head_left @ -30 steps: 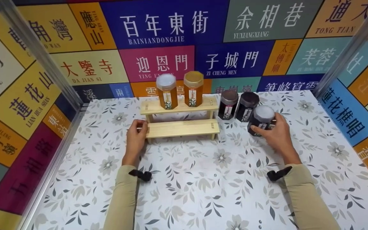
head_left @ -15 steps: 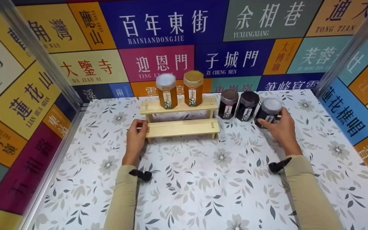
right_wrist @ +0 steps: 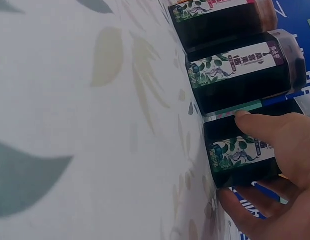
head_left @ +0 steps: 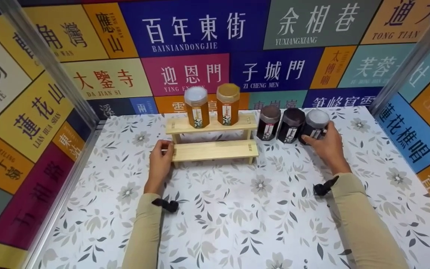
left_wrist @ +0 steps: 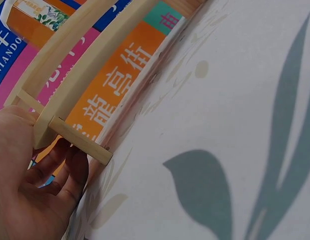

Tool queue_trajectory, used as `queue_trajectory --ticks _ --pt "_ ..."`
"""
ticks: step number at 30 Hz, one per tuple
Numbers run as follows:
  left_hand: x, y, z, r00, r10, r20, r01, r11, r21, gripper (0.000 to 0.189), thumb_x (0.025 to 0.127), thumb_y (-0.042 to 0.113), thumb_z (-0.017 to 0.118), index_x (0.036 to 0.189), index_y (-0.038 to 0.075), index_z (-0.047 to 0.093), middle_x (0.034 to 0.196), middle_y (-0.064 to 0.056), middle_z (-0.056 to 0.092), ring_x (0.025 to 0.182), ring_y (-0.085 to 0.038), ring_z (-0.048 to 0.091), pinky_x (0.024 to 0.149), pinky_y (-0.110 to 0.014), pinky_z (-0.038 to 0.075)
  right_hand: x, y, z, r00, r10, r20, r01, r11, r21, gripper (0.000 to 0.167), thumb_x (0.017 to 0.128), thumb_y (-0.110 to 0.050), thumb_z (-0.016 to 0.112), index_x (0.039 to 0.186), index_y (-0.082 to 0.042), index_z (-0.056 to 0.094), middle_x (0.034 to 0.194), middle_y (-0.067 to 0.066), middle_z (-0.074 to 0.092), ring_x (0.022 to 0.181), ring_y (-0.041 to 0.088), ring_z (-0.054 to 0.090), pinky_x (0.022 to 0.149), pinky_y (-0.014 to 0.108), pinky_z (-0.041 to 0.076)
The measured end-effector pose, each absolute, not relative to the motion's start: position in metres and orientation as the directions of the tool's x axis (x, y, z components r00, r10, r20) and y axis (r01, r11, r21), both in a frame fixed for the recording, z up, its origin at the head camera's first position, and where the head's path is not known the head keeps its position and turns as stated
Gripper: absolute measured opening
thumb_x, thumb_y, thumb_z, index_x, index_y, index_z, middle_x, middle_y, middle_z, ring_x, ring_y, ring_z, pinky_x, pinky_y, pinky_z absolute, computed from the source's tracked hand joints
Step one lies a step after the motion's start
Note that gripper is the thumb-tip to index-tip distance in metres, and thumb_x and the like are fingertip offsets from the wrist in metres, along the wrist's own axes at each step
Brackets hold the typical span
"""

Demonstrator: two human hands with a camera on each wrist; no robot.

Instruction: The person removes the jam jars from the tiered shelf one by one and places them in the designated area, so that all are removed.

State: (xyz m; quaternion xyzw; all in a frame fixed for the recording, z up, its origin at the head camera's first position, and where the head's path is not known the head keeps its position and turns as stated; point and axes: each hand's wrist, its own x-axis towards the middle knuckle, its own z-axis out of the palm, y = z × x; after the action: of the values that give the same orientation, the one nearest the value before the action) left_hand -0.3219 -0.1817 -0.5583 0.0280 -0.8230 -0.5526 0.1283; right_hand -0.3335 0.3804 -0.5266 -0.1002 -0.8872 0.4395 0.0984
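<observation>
At the left end of a two-tier wooden stand [head_left: 215,150], my left hand [head_left: 159,162] grips the lower shelf; the left wrist view shows its fingers beside the shelf's leg [left_wrist: 82,141]. My right hand [head_left: 329,151] holds a dark jar with a whitish lid [head_left: 317,118], thumb on the near side and fingers on the far side. That jar is upright at the right end of a row, beside a dark-lidded jar [head_left: 291,125] and a brown-lidded jar [head_left: 268,123]. In the right wrist view its label [right_wrist: 240,152] is partly covered by the hand.
On the stand's upper shelf are an amber jar with a white lid [head_left: 198,108] and an amber jar with a yellow lid [head_left: 228,106]. A leaf-patterned cloth [head_left: 237,216] covers the table. Printed panels [head_left: 192,30] rise behind and at both sides.
The right hand has moved the white-lidded dark jar back and to the right, from in front of the row to its right end. The left hand stays on the stand.
</observation>
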Motion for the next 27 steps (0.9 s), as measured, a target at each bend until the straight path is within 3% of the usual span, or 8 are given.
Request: queue_trajectory --ticks 11,18,22,27 --pt "-0.321 -0.182 -0.557 -0.968 -0.185 0.17 0.089 0.378 0.921 0.027 0.112 0.032 0.06 0.123 0.008 0.067 0.12 -0.014 0.071 0.104 -0.026 0.068 0.088 -0.035 0.054 -0.335 0.381 -0.536 -0.955 0.217 0.201 -0.023 0.622 -0.782 0.091 0.095 -0.026 0.085 0.162 0.004 0.031 0.159 0.033 0.048 0.145 0.052 0.05 0.122 0.063 0.041" --pt "-0.32 -0.181 -0.558 -0.965 -0.194 0.177 0.09 0.388 0.917 0.025 0.112 0.03 0.061 0.122 0.008 0.068 0.118 -0.014 0.071 0.1 -0.025 0.067 0.084 -0.032 0.054 -0.329 0.375 -0.531 -0.951 0.213 0.223 -0.045 0.62 -0.783 0.111 0.095 -0.038 0.085 0.171 -0.004 0.013 0.17 0.03 0.031 0.159 0.048 0.031 0.128 0.065 0.029" --pt "-0.321 -0.179 -0.557 -0.968 -0.192 0.161 0.078 0.381 0.921 0.025 0.112 0.03 0.06 0.122 0.009 0.068 0.118 -0.013 0.071 0.099 -0.024 0.066 0.084 -0.032 0.053 -0.326 0.366 -0.518 -0.915 0.289 0.283 -0.021 0.664 -0.747 0.116 0.095 -0.042 0.083 0.174 -0.013 0.004 0.176 0.024 0.023 0.164 0.044 0.02 0.132 0.063 0.022" --pt "-0.321 -0.179 -0.558 -0.966 -0.202 0.16 0.076 0.37 0.926 0.023 0.112 0.03 0.061 0.12 0.009 0.068 0.117 -0.012 0.07 0.099 -0.024 0.066 0.084 -0.033 0.053 -0.328 0.351 -0.498 -0.835 0.313 0.452 -0.091 0.733 -0.674 0.102 0.096 -0.032 0.082 0.172 -0.014 0.017 0.17 0.024 0.033 0.159 0.043 0.027 0.13 0.062 0.023"
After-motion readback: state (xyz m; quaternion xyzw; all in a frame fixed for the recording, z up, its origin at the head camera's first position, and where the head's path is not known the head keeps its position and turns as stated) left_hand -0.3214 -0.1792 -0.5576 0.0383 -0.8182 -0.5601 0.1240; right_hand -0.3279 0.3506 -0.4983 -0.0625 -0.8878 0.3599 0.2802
